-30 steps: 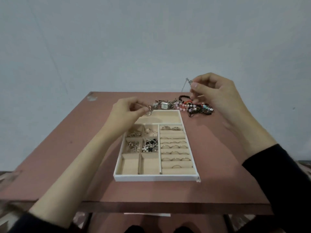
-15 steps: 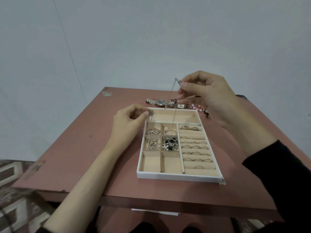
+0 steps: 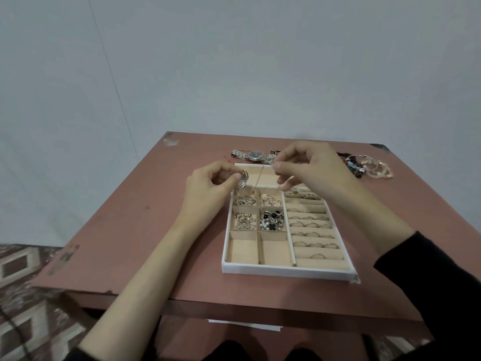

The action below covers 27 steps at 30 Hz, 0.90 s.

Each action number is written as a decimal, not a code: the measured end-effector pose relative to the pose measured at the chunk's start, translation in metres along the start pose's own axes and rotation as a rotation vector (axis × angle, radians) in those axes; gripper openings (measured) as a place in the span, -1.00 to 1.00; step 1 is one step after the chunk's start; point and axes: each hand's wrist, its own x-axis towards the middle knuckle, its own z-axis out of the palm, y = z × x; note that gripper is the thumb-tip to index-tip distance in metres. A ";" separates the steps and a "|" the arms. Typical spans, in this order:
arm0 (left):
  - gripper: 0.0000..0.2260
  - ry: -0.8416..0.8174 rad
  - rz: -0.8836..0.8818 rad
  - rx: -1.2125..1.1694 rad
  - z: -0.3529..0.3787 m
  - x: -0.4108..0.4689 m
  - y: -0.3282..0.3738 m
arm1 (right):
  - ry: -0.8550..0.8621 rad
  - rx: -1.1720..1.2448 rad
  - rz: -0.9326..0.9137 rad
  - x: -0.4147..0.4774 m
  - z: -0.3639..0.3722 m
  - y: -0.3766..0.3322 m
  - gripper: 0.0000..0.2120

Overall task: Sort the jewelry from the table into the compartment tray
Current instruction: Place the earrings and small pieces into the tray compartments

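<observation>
A white compartment tray (image 3: 286, 271) with beige lining sits on the reddish table (image 3: 145, 230). Its small left cells hold earrings and charms; rings fill the right slotted rows. My left hand (image 3: 208, 190) pinches a silver fan-shaped pendant (image 3: 242, 180) over the tray's far left corner. My right hand (image 3: 309, 170) pinches the thin chain (image 3: 259, 178) of the same necklace, which hangs down over the long far compartment. A silver watch (image 3: 253, 155) lies behind the tray.
A heap of beaded bracelets and bangles (image 3: 367, 166) lies at the table's far right. A pale wall stands close behind the table. Patterned carpet (image 3: 23, 295) shows at the lower left. The two nearest small tray cells hold nothing.
My right hand has come down and toward the left hand, lowering the chain over the tray's far compartment. The view has shifted left, so the tray appears further right.
</observation>
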 end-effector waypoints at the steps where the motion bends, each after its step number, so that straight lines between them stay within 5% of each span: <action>1: -0.85 0.004 0.000 0.004 0.000 0.000 0.000 | 0.012 -0.160 -0.036 -0.001 0.001 0.003 -0.96; 4: -0.85 0.007 -0.001 0.004 -0.001 0.000 0.000 | 0.016 -0.545 -0.116 -0.005 0.005 0.009 -0.91; 10: -0.85 0.006 0.001 0.015 -0.002 0.000 0.001 | 0.009 -0.778 -0.131 -0.007 0.014 0.019 -0.94; 21: -0.85 0.012 0.008 0.042 -0.001 0.000 0.001 | -0.043 -0.875 -0.188 0.001 0.024 0.008 -0.83; 27: -0.86 0.018 0.011 0.045 -0.001 0.002 0.000 | -0.105 -0.950 -0.143 0.010 0.036 0.000 -0.61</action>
